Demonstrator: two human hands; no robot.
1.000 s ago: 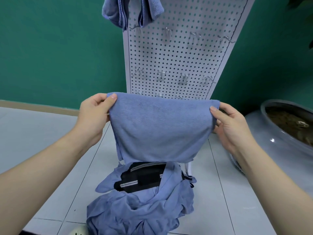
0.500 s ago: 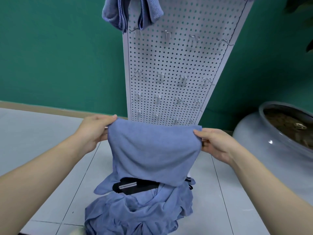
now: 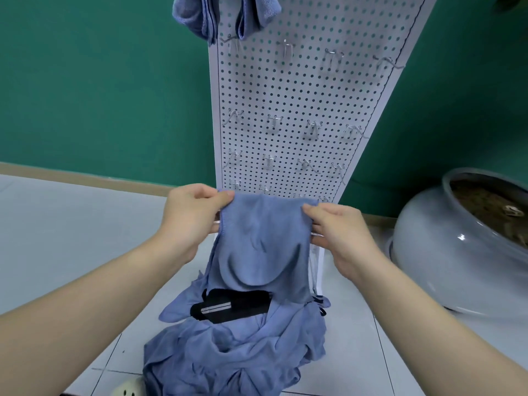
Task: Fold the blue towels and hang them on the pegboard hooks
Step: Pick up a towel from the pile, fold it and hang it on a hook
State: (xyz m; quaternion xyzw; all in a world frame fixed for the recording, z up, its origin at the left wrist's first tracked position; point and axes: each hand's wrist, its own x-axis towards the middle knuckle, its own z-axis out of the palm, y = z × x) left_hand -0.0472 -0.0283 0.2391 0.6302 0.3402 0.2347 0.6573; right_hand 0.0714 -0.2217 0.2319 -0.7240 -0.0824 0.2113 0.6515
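Note:
I hold a folded blue towel [image 3: 263, 241] by its top edge in front of the foot of the white pegboard [image 3: 308, 95]. My left hand [image 3: 191, 218] pinches its top left corner. My right hand [image 3: 340, 238] pinches its top right corner. The two hands are close together and the towel sags in a loose fold between them. Two blue towels [image 3: 220, 15] hang at the pegboard's top left. Several bare metal hooks [image 3: 274, 122] stick out in rows across the board.
A heap of blue towels [image 3: 228, 352] lies over a black bag [image 3: 228, 307] on the tiled floor below my hands. A large grey ceramic pot [image 3: 468, 247] with soil stands at the right. A green wall runs behind the pegboard.
Both hands dropped from mid-board height to the board's foot and drew together. The towel went from stretched wide to narrow and sagging.

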